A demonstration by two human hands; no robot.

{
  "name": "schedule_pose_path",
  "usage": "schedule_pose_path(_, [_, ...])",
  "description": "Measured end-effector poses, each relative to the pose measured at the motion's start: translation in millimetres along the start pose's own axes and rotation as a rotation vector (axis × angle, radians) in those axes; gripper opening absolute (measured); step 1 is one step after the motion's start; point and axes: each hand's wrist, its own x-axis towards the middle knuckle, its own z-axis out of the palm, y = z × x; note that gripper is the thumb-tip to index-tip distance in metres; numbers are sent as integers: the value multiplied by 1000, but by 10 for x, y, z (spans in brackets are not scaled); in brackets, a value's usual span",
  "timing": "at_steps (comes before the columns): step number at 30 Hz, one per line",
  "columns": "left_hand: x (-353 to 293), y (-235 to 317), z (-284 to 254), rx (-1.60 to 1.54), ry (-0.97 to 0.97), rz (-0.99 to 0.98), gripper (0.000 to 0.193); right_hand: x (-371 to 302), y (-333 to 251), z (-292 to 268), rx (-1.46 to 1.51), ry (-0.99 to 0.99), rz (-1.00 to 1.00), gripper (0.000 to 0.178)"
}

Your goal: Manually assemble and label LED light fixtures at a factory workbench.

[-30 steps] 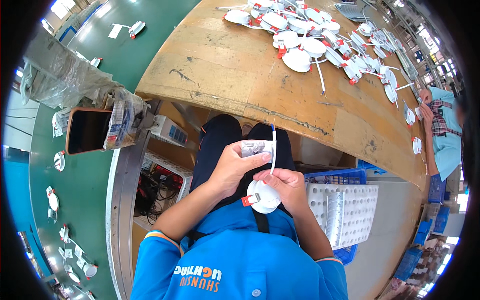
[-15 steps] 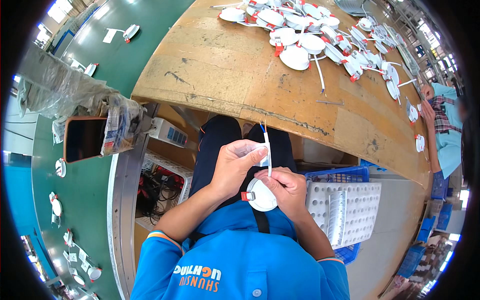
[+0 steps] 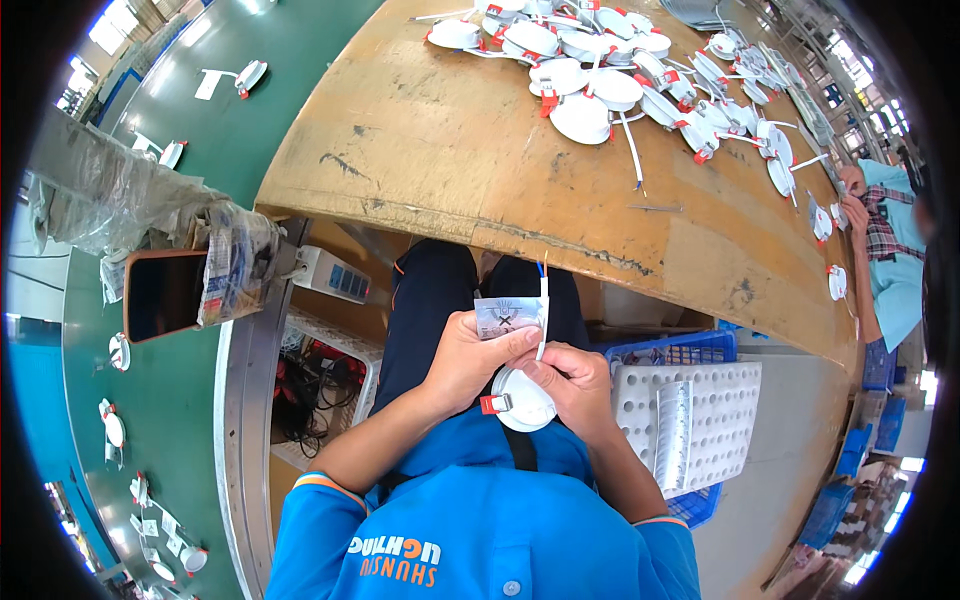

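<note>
Above my lap, my left hand (image 3: 461, 364) pinches a silvery printed label (image 3: 506, 314) that lies against a white cable (image 3: 544, 291). Blue and brown wire ends stick out at the cable's top. My right hand (image 3: 574, 388) is closed on the lower cable, close to a round white downlight (image 3: 528, 402) hanging below the fingers. A spring clip with a red end (image 3: 494, 404) projects from the downlight's left side. The right fingertips partly cover where cable and lamp meet.
On the brown worktable (image 3: 400, 130) lies a pile of white downlights (image 3: 580, 118). A green conveyor belt (image 3: 190, 400) with spaced lamps runs at left, near a mounted phone (image 3: 165, 295). A white perforated foam block (image 3: 720, 420) rests on a blue crate (image 3: 690, 350) at right. Another person (image 3: 890, 240) sits far right.
The label has turned so its printed face lies flat toward view beside the cable. My left hand has shifted slightly down along the cable; the right keeps its grip.
</note>
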Motion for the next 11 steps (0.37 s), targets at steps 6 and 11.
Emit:
schedule_pose_path(6, [-29,14,30,-11,-45,86,9,-48,63,11,4,75,-90,10])
schedule_pose_path(11, [11,-58,20,-109,-53,50,12,-21,33,-10,80,112,-87,12])
